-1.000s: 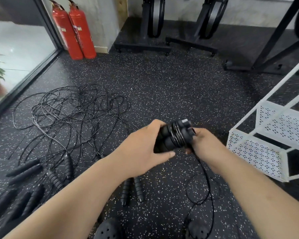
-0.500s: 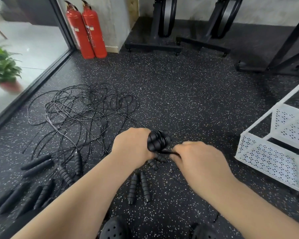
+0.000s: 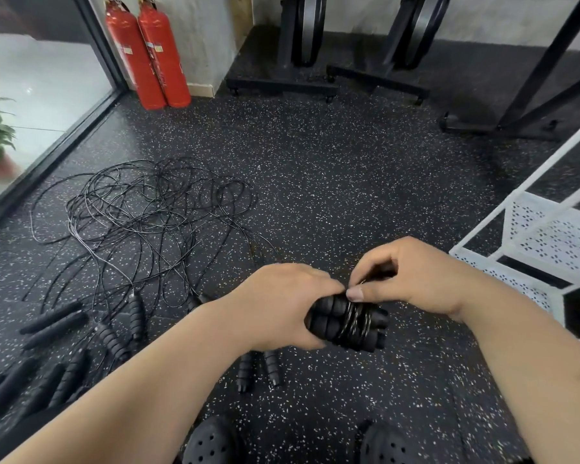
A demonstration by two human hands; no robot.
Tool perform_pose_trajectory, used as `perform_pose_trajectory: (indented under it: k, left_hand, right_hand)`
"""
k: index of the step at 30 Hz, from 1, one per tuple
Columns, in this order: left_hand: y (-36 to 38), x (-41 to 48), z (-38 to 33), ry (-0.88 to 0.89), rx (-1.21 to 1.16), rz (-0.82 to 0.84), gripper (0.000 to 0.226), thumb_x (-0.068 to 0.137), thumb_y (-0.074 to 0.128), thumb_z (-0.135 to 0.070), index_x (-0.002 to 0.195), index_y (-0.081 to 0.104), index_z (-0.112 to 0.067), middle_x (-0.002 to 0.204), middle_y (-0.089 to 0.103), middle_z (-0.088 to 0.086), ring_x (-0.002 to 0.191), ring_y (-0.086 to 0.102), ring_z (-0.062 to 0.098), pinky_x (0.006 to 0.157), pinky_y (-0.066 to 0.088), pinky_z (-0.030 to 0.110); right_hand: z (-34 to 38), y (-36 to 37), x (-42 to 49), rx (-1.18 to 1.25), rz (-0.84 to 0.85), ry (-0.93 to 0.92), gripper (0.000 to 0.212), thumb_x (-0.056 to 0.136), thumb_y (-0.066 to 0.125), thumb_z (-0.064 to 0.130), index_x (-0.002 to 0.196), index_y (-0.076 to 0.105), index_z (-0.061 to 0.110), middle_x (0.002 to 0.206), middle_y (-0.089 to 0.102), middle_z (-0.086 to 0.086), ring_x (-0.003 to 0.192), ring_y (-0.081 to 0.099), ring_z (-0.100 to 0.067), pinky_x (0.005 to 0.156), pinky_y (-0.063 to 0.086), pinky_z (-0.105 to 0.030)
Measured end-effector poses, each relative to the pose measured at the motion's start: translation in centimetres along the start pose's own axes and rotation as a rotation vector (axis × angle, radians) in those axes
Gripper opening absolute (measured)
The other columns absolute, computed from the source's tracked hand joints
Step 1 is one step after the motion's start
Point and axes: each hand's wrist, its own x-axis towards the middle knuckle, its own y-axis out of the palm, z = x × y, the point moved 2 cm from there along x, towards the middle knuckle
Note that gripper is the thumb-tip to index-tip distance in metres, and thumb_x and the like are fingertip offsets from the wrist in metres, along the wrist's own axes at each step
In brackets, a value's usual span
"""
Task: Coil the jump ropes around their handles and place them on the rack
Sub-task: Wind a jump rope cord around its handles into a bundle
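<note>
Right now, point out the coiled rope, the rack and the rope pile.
coiled rope (image 3: 352,321): head view, on the cord wraps at its middle.
rack (image 3: 553,242): head view, on the bare perforated white shelf.
rope pile (image 3: 131,202): head view, on the dense tangle of cords.

The middle of the frame is bare speckled floor (image 3: 349,169), with lots of room to move. At the left a big tangle of ropes (image 3: 141,216) covers the floor, and black handles (image 3: 52,319) lie at the lower left. The white rack (image 3: 549,236) stands at the right edge, near the right hand (image 3: 416,279). Red fire extinguishers (image 3: 161,55) and black machine stands (image 3: 302,35) fill the top. Below the left hand (image 3: 282,303), which grips the wound jump rope (image 3: 349,321), a loose pair of handles (image 3: 272,368) lies. Black shoes (image 3: 211,443) sit at the bottom edge.
</note>
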Motion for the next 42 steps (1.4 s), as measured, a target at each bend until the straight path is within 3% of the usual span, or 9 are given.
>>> perform_pose_trajectory:
  k: [4,7,12,16,20,25,31,38,42]
  left_hand:
    - [-1.8,-0.6,-0.5,-0.048,-0.304,-0.06,0.042,0.075,0.091,-0.045,0.107,0.065,-0.036,0.092,0.065,-0.016,0.09,0.061,0.005,0.084,0.05,0.025]
    - [-2.5,-0.9,-0.4,-0.155,-0.513,-0.123,0.052,0.076,0.094,-0.045,0.118,0.063,-0.042,0.097,0.07,-0.017,0.09,0.066,0.003,0.083,0.053,0.023]
    - [-2.0,-0.5,1.0,-0.383,-0.654,-0.195,0.068,0.076,0.087,-0.062,0.127,0.046,-0.045,0.112,0.072,-0.02,0.098,0.071,0.001,0.092,0.06,0.038]
    - [-1.1,-0.3,2.5,-0.468,-0.78,-0.121,0.079,0.082,0.087,-0.051,0.141,0.038,-0.035,0.125,0.069,-0.015,0.113,0.067,0.003,0.103,0.056,0.038]
    - [-0.7,-0.2,3.1,-0.531,-0.679,-0.143,0.069,0.089,0.084,-0.04,0.139,0.037,-0.029,0.116,0.066,-0.015,0.101,0.065,0.0,0.078,0.056,0.016]
    - [-0.1,-0.2,3.8,-0.63,-0.514,-0.211,0.066,0.09,0.081,-0.046,0.136,0.038,-0.027,0.102,0.062,-0.014,0.087,0.061,0.003,0.066,0.044,0.024]
    - [-0.2,-0.3,4.0,-0.637,-0.178,-0.248,0.061,0.085,0.084,-0.045,0.132,0.048,-0.029,0.107,0.064,-0.007,0.098,0.064,0.024,0.085,0.055,0.041]
    - [0.4,0.0,2.5,-0.29,-0.004,-0.053,0.061,0.081,0.087,-0.038,0.127,0.047,-0.036,0.113,0.059,-0.016,0.112,0.057,0.016,0.09,0.055,0.043]
    - [0.1,0.0,0.6,-0.122,0.014,-0.006,0.047,0.086,0.08,-0.033,0.117,0.045,-0.036,0.096,0.047,-0.018,0.097,0.045,0.008,0.088,0.049,0.035]
  right_hand:
    - [-0.6,-0.6,-0.1,0.25,-0.083,0.011,0.032,0.08,0.08,0.054,0.093,0.083,0.025,0.092,0.079,0.004,0.089,0.069,-0.01,0.096,0.047,-0.039]
    - [-1.0,0.2,0.7,0.367,-0.148,0.018,0.026,0.098,0.072,0.042,0.091,0.082,0.019,0.087,0.078,-0.002,0.082,0.067,-0.013,0.09,0.047,-0.04]
    - [-1.5,3.6,2.3,0.259,-0.349,0.159,0.04,0.109,0.053,0.02,0.071,0.066,0.02,0.053,0.057,0.006,0.053,0.045,-0.018,0.054,0.037,-0.029]
    - [-1.0,6.0,2.7,-0.023,-0.321,0.143,0.04,0.112,0.047,0.033,0.073,0.056,0.028,0.067,0.063,0.003,0.056,0.051,-0.018,0.052,0.034,-0.03]
    - [0.1,7.0,2.0,-0.303,-0.272,0.064,0.026,0.112,0.043,0.031,0.088,0.053,0.03,0.085,0.065,0.001,0.072,0.06,-0.022,0.064,0.045,-0.038]
    - [1.3,7.3,0.5,-0.644,-0.272,0.027,0.022,0.113,0.038,0.04,0.112,0.057,0.029,0.089,0.065,0.002,0.076,0.064,-0.026,0.065,0.05,-0.04]
    - [3.1,6.3,-0.8,-0.849,-0.313,-0.047,0.025,0.111,0.041,0.047,0.105,0.061,0.033,0.087,0.065,0.011,0.074,0.065,-0.016,0.065,0.056,-0.036]
    - [2.4,2.6,-0.7,-0.701,-0.418,-0.117,0.024,0.092,0.064,0.067,0.094,0.072,0.045,0.078,0.061,0.021,0.074,0.058,-0.001,0.066,0.054,-0.033]
    - [1.2,1.0,-0.4,-0.492,-0.306,-0.071,0.018,0.082,0.08,0.062,0.085,0.075,0.045,0.069,0.067,0.018,0.069,0.061,-0.002,0.067,0.052,-0.032]
